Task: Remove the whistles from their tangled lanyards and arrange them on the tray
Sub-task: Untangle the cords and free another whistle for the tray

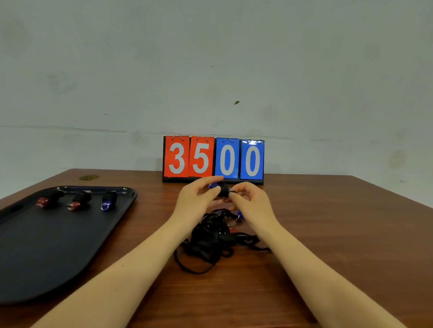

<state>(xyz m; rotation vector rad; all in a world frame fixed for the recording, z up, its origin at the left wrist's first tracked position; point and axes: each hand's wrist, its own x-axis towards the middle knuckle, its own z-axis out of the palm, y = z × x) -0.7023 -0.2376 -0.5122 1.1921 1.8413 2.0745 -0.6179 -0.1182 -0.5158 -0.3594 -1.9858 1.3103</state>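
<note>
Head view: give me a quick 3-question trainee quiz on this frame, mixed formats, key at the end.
1. True or false: the tray already holds three whistles.
2. Multiple choice: what are the left hand and right hand doing? A) resting flat on the table B) together pinching a blue whistle above the lanyard pile C) lifting the scoreboard
3. Fill in: the whistle on the tray nearest the scoreboard is ____ in colour.

Key: 1 true; 2 B; 3 blue.
</note>
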